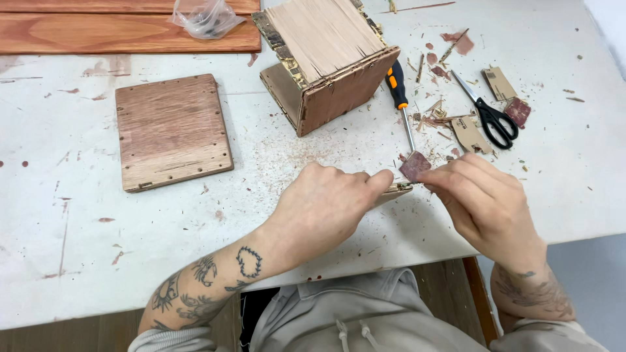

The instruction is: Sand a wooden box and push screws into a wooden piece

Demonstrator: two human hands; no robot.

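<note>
The left hand (326, 205) is pinching a thin wood strip (396, 190) between thumb and fingers. The right hand (482, 195) is pinching a small reddish sandpaper square (415, 165) and pressing it against the end of the strip. The two hands are almost touching over the white table (78, 261).

Just behind the sandpaper, a screwdriver (399, 98) with an orange and black handle is lying, its tip near the square. Past the right hand, black scissors (490, 117) are lying among brown scraps (469, 133) and wood bits. Behind the hands, a wood box (326, 58) is sitting. Far out past the left hand, a flat wood board (171, 130) is lying. A plastic bag (205, 16) is sitting on long planks (98, 32) at the far edge.
</note>
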